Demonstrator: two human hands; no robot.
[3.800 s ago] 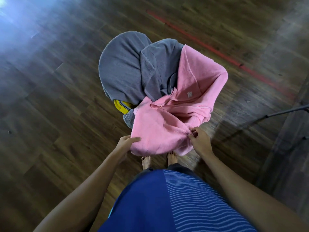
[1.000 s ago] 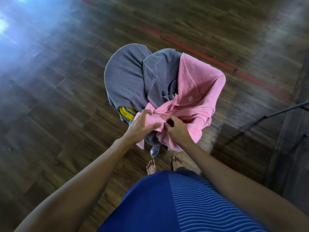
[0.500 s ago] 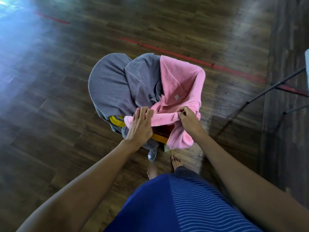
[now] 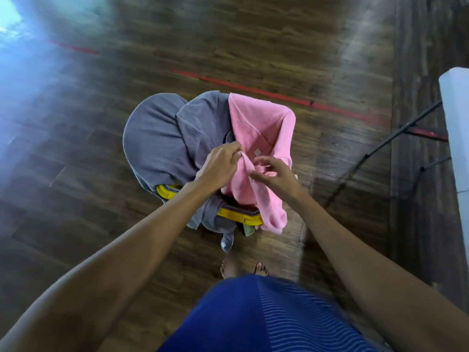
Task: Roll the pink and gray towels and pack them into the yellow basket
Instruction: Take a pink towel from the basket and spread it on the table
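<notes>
View from a person's head, looking down at a dark wooden floor (image 4: 76, 199) crossed by a strip of red tape (image 4: 253, 87). The white edge of a folding table (image 4: 456, 123) shows at far right.

In the middle, unrolled towels hang in a heap over a basket on the floor. Two gray towels (image 4: 157, 143) cover the left and far sides. A pink towel (image 4: 264, 123) covers the right side and spills over the near rim. Only parts of the yellow basket (image 4: 238, 215) show, on the near side, so the towels are on the basket but not packed in it. No rolling appears done yet.

Both bare arms reach down over the basket. The left hand (image 4: 220, 163) has curled fingers pinching a raised fold of the pink towel, probably to lift it clear of the gray ones. The right hand (image 4: 276, 174) is just beside that fold with fingers loosely bent and apart. Its thumb is at the cloth, but whether it has a hold cannot be told.

A small white label (image 4: 256, 151) sits on the pink towel between the hands.
</notes>
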